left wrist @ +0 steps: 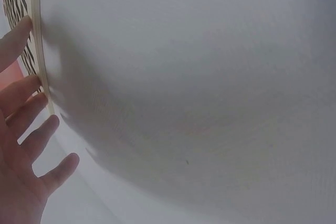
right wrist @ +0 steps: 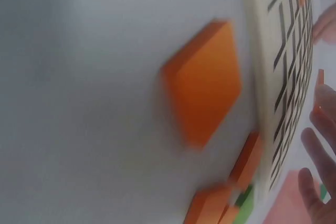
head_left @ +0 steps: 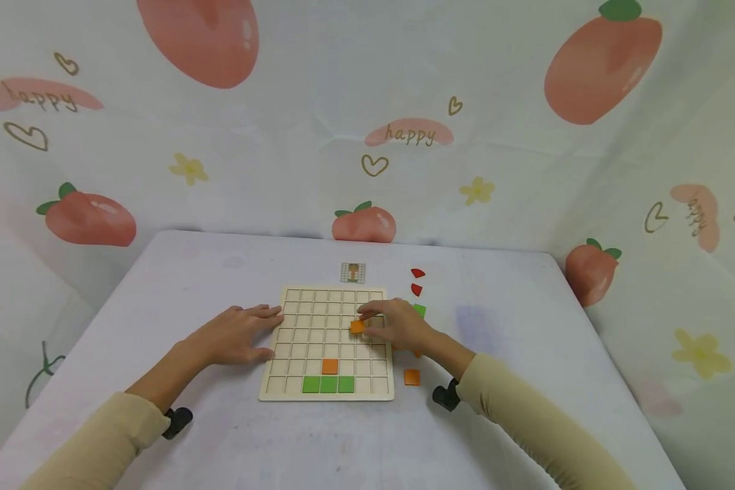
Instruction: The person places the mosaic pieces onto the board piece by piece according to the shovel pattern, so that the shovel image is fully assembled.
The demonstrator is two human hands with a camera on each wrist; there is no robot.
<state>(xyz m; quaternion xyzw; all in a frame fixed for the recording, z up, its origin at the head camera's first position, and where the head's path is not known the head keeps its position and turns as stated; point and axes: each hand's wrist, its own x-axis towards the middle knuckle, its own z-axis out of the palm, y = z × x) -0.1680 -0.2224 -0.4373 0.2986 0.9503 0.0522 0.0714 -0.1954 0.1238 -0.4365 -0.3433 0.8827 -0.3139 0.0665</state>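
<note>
A pale wooden grid board (head_left: pixel 294 350) lies on the table. Three green square tiles (head_left: pixel 328 384) sit side by side in its nearest row, and one orange tile (head_left: pixel 329 367) lies in the row behind, over the middle green one. My right hand (head_left: pixel 401 324) is above the board's right part, pinching another orange tile (head_left: pixel 358 327) between thumb and fingers. At the board's left edge my left hand (head_left: pixel 239 335) rests with fingers spread. In the left wrist view, fingertips (left wrist: pixel 32 81) touch the board's rim.
Right of the board lie a loose orange tile (head_left: pixel 412 377), a green tile (head_left: pixel 419 311) and two red wedge pieces (head_left: pixel 417 290). More orange tiles are partly hidden under the right hand. A small pattern card (head_left: pixel 353 273) lies behind the board. A printed curtain (head_left: pixel 318 136) hangs behind the table.
</note>
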